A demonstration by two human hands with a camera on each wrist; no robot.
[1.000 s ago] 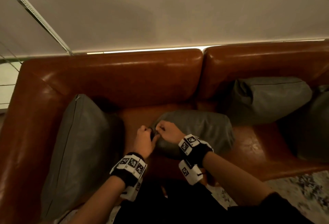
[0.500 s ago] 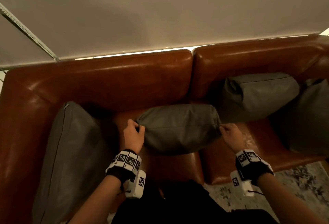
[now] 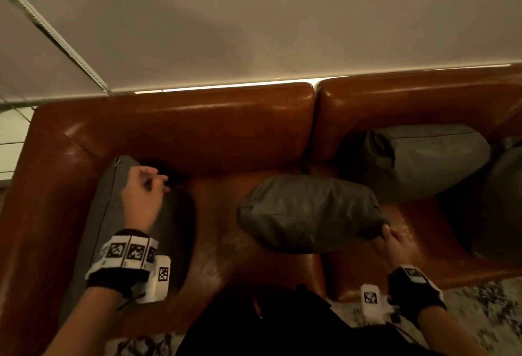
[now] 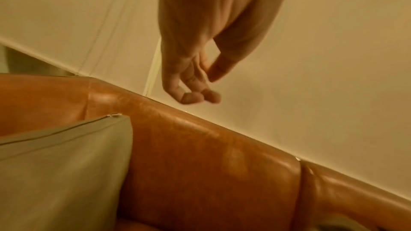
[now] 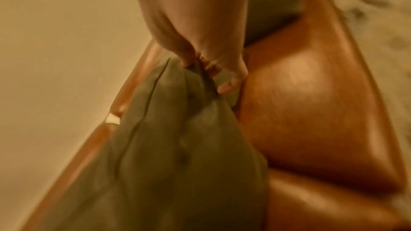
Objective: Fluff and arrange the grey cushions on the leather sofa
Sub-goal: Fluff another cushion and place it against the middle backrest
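Observation:
A grey cushion [image 3: 308,211] hangs over the middle of the brown leather sofa [image 3: 197,132], and my right hand [image 3: 391,238] pinches its right corner; the right wrist view shows the fingers bunched round the fabric [image 5: 195,76]. My left hand [image 3: 147,183] is free, fingers loosely curled and holding nothing, above the upper end of a large grey cushion [image 3: 107,214] that leans on the left armrest. In the left wrist view this hand [image 4: 200,83] hovers over the backrest [image 4: 200,147], with that cushion's zipped corner [image 4: 89,138] below it.
Another grey cushion [image 3: 423,158] leans on the right backrest, and one more [image 3: 500,200] stands at the far right edge. A pale blind [image 3: 282,16] hangs behind the sofa. A patterned rug [image 3: 480,313] lies in front, by my dark clothing.
My left hand let go of the middle cushion's left end and moved left over the big cushion. The right hand still holds the right corner, and the cushion has shifted right.

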